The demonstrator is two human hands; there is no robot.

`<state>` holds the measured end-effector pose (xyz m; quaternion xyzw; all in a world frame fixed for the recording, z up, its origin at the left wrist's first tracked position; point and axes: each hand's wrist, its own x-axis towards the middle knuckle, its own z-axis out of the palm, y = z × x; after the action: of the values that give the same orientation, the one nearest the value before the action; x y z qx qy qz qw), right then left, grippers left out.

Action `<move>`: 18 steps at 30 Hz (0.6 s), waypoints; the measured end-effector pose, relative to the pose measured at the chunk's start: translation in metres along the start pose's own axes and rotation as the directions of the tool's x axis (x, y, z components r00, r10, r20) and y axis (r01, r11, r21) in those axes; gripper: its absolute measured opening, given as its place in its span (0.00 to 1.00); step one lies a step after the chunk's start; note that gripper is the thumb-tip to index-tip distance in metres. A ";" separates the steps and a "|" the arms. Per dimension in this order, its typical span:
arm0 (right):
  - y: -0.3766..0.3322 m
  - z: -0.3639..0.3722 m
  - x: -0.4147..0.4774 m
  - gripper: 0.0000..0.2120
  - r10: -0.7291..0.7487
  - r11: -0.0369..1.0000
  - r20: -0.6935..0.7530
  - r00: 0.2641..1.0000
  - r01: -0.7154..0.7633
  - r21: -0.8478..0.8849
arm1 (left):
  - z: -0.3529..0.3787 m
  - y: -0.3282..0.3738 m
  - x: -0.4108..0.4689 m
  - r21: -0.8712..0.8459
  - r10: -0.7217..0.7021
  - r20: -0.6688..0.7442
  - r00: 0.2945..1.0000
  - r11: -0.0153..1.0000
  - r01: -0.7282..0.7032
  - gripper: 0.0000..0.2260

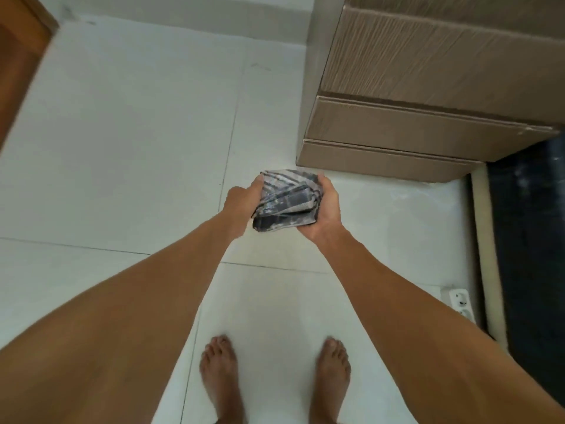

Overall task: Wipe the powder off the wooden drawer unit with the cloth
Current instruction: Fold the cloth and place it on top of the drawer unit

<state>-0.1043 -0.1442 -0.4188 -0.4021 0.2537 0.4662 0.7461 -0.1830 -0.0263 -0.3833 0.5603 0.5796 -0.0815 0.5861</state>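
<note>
Cloth (pixel 286 203): striped grey and dark, bunched into a folded wad, held in the air in front of the drawer unit (pixel 428 96), below its bottom drawer, not touching it. Left hand (pixel 243 198) closed on the cloth's left edge, thumb on top. Right hand (pixel 327 211) cupped under and around the right edge. Whitish smear on the floor (pixel 122 133) just beside the unit's base. Bare feet (pixel 221 374) well back from the unit.

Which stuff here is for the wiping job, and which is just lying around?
For the job:
cloth, held by left hand and right hand
wooden drawer unit

Just lying about:
power strip on the floor
dark mat
</note>
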 end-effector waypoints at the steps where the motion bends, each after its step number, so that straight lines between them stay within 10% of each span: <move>1: -0.005 0.012 -0.021 0.24 0.020 1.000 -0.004 1.000 -0.020 -0.014 | -0.009 0.008 -0.022 -0.058 -0.051 0.046 0.998 0.997 0.054 0.20; 18: -0.225 0.241 -0.330 0.21 0.039 0.767 -0.276 0.960 -0.206 -0.607 | -0.113 0.271 -0.315 -0.072 0.144 0.261 0.954 0.989 -0.129 0.03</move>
<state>-0.0448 -0.1592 0.0438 -0.6659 0.1997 0.5181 0.4983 -0.1465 -0.0189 0.0457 0.5670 0.4576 -0.0997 0.6776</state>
